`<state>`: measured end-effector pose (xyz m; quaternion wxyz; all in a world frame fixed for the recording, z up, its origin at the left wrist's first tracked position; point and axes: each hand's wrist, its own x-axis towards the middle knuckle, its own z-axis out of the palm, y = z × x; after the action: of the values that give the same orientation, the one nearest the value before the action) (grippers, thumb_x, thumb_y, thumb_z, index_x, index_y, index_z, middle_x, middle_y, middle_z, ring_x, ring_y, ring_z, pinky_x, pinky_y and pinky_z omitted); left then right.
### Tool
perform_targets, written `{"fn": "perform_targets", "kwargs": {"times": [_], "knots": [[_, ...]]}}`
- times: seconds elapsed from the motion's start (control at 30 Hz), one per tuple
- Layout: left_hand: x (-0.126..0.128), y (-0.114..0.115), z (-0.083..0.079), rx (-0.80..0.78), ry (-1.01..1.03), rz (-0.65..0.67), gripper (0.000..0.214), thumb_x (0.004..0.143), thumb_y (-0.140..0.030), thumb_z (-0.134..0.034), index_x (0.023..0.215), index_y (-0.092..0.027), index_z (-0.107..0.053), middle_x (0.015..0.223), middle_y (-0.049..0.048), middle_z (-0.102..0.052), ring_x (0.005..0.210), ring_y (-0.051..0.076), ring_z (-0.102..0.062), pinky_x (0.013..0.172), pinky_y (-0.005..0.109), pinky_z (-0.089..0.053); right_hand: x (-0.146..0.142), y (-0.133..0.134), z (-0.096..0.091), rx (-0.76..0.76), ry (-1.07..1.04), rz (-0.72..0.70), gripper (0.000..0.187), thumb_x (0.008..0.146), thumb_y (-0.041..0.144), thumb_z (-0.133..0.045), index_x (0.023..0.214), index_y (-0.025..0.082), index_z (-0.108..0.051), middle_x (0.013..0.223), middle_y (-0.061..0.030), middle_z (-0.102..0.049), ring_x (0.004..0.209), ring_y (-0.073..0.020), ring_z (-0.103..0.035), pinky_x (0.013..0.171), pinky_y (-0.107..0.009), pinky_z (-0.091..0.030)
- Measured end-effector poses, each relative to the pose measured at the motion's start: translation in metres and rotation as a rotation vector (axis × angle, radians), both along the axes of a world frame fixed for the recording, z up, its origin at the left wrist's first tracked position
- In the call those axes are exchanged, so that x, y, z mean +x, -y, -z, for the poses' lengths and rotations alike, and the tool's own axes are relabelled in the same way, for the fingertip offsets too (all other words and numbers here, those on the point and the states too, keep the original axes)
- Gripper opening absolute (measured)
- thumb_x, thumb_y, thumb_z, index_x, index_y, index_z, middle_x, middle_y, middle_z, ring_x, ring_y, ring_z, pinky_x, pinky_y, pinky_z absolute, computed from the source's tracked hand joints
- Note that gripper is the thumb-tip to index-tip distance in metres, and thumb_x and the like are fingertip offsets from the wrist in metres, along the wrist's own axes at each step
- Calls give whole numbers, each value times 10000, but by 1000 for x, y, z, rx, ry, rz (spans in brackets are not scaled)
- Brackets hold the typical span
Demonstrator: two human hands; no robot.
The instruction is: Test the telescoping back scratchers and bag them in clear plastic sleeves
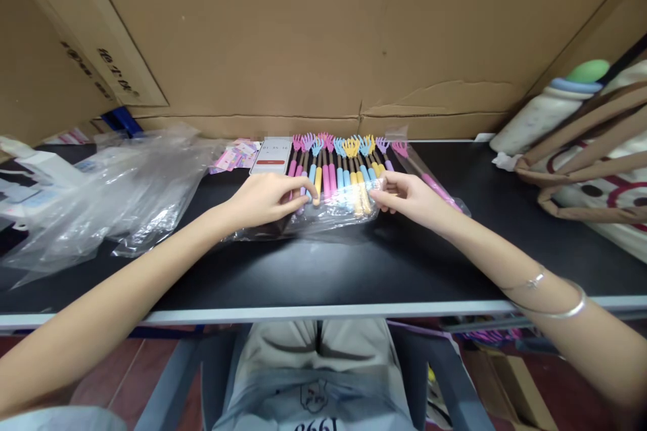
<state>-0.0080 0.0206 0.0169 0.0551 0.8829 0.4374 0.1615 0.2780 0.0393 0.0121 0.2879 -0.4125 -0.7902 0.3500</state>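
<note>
A row of colourful back scratchers (329,172) with hand-shaped heads lies on the black table, their handles toward me. They come in pink, purple, blue and yellow. Over the handle ends spreads a clear plastic bag (331,219). At its left side, my left hand (270,196) has its fingers curled in a pinch on the plastic. The thumb and fingers of my right hand (404,196) grip the bag's right edge. Just beyond the right hand lies a pink back scratcher (435,187) in its own clear sleeve.
Loose clear bags (151,182) are heaped on the left, beside a white device (45,172). Behind my left hand lie a phone (271,156) and printed cards (235,155). A bottle (540,114) and a fabric bag (596,168) stand right. Cardboard (323,34) walls the back.
</note>
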Motion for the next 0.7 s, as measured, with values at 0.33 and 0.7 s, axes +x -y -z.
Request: {"fn": "perform_targets", "kwargs": {"times": [0.33, 0.7], "knots": [[-7, -3, -6, -4, 47, -124, 298, 898, -439, -456, 875, -243, -679, 735, -38, -659, 664, 111, -555, 603, 224, -310, 2, -2, 0, 85, 44, 65, 417, 789, 555, -592, 657, 173, -490, 664, -11, -523, 646, -118, -479, 617, -271, -368], [-6, 0, -9, 100, 92, -187, 308, 901, -446, -469, 873, -224, -679, 606, -42, -592, 520, 98, -452, 553, 225, -277, 2, -2, 0, -15, -74, 42, 480, 751, 573, -659, 642, 196, -383, 576, 11, -540, 516, -115, -551, 531, -261, -415]]}}
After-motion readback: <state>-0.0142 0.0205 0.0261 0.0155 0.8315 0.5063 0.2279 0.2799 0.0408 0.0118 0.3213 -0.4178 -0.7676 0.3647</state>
